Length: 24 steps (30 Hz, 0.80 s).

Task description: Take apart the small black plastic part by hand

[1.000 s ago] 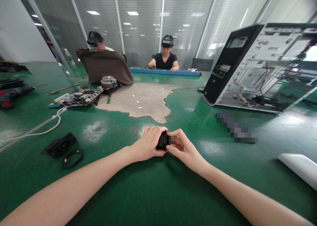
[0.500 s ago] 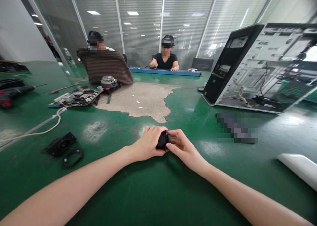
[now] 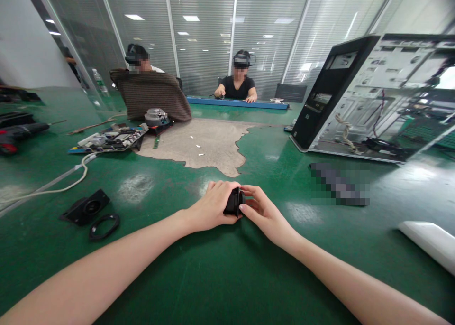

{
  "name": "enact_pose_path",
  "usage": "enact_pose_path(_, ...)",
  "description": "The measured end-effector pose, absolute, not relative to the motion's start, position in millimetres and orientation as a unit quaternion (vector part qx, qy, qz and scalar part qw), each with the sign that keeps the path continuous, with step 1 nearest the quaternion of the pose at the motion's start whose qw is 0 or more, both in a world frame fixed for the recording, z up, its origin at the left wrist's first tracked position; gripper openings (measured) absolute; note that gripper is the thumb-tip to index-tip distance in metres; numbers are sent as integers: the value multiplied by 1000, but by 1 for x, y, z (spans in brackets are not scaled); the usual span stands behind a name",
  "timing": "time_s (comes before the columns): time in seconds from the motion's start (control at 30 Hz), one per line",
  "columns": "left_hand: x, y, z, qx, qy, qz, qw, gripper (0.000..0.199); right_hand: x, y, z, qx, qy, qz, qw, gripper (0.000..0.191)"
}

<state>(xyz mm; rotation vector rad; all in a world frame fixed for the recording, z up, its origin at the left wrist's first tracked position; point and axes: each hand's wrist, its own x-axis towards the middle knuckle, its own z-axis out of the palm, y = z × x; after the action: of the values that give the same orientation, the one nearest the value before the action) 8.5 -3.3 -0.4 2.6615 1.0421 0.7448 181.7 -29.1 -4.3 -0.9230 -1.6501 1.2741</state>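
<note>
A small black part with a flange point(image 3: 232, 202) is gripped by my left hand point(image 3: 213, 204), whose fingers wrap over its top and left side. From the other side, the thumb and fingertips of my right hand point(image 3: 261, 208) pinch the round end of the same part. Its exact kind is hard to make out, since the fingers hide much of it. To the left on the green table point(image 3: 199, 282) lie a black square-flanged part with a round opening point(image 3: 90, 206) and a loose black ring point(image 3: 104, 227).
An open computer case point(image 3: 320, 97) stands at the right, with a blurred dark flat object point(image 3: 339, 185) before it. A white object point(image 3: 430, 239) lies at the right edge. Circuit boards point(image 3: 110, 137), a cable point(image 3: 83, 173) and a drill point(image 3: 21, 134) are at the left. Two people sit opposite.
My right thumb and fingers have shifted slightly around the round end of the black part. My left hand keeps its grip in the same place.
</note>
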Motion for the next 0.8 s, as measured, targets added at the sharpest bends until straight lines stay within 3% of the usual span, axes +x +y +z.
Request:
enact_pose_path(0.4, 8, -3, -2, 896, 354, 250, 93, 54, 182, -30, -4, -356, -651, 516, 428, 12)
enact_pose_path(0.57, 9, -3, -1, 896, 351, 254, 98, 54, 182, -29, -4, -366, -651, 507, 429, 23)
enact_pose_path(0.8, 8, -3, -1, 896, 351, 252, 100, 57, 181, -31, -3, -340, -646, 534, 426, 23)
